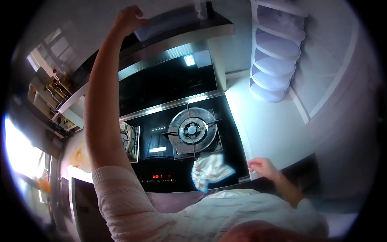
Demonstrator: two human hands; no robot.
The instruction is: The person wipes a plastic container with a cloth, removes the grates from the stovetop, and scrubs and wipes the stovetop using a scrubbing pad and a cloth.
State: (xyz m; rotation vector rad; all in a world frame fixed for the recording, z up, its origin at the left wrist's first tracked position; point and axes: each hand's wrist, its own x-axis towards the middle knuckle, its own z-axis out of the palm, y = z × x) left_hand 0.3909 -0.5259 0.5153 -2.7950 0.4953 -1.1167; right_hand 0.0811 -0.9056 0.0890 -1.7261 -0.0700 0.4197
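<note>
My left hand [128,20] is raised high at the end of a translucent plastic box [169,24] that lies on the ledge above the stove. Its thumb and fingers are apart, with nothing visible between them; whether it touches the box I cannot tell. Down at the right, my right hand [263,167] is by the counter's front edge beside the stove, its fingers loosely extended and holding nothing. A crumpled white cloth [211,171] lies on the black glass cooktop [153,143], just in front of the right burner [192,130].
A second burner [128,137] is partly hidden behind my left arm. The dark range hood [169,82] slopes over the cooktop. A white tiered rack [276,64] stands on the right counter [262,117]. Bottles [58,86] and a bright window [24,149] are at the left.
</note>
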